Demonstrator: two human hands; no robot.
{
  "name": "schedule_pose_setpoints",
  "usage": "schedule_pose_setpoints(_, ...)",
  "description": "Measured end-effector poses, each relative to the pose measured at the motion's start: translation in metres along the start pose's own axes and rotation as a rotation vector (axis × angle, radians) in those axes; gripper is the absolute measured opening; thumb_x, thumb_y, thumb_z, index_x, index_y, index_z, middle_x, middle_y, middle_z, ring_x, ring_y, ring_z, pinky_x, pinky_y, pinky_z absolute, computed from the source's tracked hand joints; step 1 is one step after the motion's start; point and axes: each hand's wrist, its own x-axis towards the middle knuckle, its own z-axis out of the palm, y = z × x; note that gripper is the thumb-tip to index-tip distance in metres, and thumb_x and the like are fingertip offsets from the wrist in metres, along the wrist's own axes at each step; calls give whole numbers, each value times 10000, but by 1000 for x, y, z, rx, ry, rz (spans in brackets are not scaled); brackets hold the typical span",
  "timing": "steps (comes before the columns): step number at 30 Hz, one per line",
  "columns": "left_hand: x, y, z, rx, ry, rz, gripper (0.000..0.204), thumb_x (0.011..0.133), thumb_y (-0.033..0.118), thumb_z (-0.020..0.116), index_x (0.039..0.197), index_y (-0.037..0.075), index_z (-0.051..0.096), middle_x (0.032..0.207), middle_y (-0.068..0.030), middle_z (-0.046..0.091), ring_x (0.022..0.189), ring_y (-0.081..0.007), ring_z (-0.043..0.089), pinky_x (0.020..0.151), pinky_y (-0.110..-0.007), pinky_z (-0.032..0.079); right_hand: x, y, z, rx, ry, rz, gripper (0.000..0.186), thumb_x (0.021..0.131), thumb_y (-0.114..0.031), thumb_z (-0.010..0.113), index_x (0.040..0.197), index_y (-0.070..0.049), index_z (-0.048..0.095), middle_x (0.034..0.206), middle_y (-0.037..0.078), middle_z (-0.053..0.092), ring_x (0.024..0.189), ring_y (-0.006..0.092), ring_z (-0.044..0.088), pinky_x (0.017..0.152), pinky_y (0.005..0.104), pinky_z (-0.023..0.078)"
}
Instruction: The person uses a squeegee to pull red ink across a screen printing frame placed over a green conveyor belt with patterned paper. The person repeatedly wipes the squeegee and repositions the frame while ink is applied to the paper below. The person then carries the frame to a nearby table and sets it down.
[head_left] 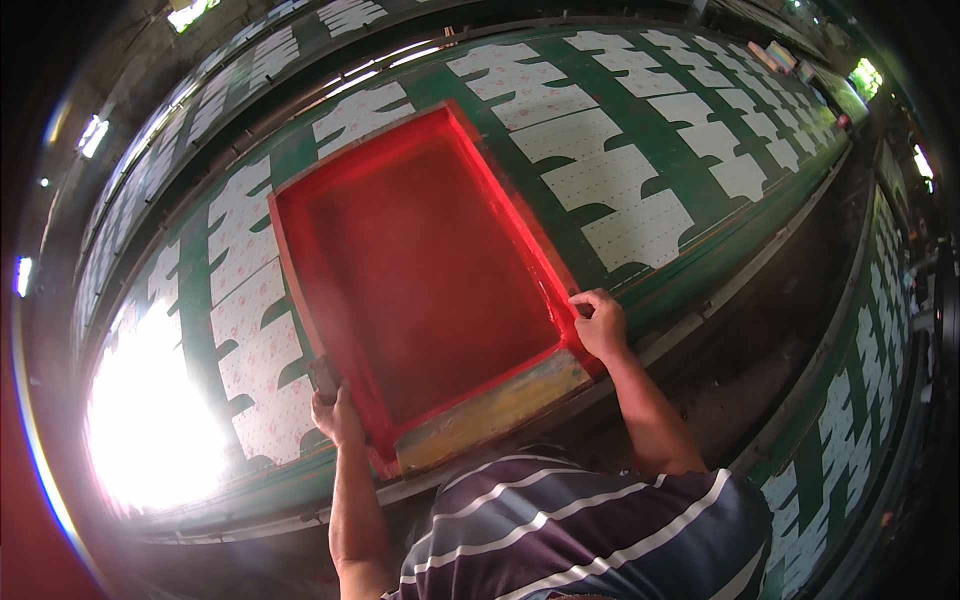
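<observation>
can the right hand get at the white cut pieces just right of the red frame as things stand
Probably yes: the right hand grips the frame at its right edge, and the nearest white pieces lie uncovered just beyond on the green table, nothing between.

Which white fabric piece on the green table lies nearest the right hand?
The white piece just beyond the right hand, last in its row beside the red screen frame; others lie farther up the table.

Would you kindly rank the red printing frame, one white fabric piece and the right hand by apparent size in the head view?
1. red printing frame
2. white fabric piece
3. right hand; nearer the camera, so its rank is unsure.
</observation>
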Motion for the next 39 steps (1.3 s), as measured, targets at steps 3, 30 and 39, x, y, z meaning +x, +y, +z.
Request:
schedule_pose_setpoints(3,-2,3,4,62,5,20,315,869,192,888,1046,-36,762,949,-102,766,871,-223,704,854,-420,571,3,8,-3,7,8,-40,296,803,65,767,1031,-122,798,1055,102,764,1014,338,750,862,456,610)
schedule_pose_setpoints(30,-3,-22,26,288,36,83,645,996,574,758,1321,19,716,1289,-257,733,1257,-459,669,1108,-536,513,-99,-158,23,-243,-558,-865,377,930,-23,625,1236,-93,833,1195,91,812,1119,302,757,1017,469,576)
schedule_pose_setpoints(39,-3,-21,27,86,34,216,613,1146,476,574,1521,-8,607,1451,-275,662,1374,-464,594,1185,-531,478,-87,-191,26,-372,-738,-763,451,887,8,609,1231,-171,838,1086,133,812,1020,386,785,920,519,642)
